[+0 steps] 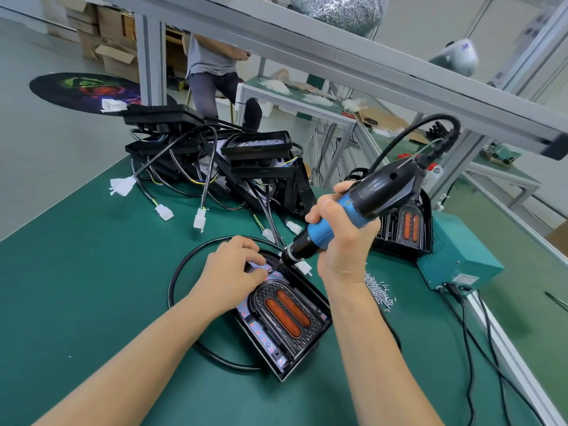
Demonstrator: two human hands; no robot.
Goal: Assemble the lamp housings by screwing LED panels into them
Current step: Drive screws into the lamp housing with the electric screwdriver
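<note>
A black lamp housing lies on the green table in front of me, with a white LED panel and two orange lenses inside it. My right hand grips a blue and black electric screwdriver, tilted, its bit touching the panel's far end. My left hand rests on that far end, fingertips pinching right at the bit's tip; whatever they pinch is hidden by the fingers.
A heap of loose screws lies right of the housing. A pile of black housings with cables and white connectors fills the back. Another housing and a teal power box stand at right. A person sits beyond the table.
</note>
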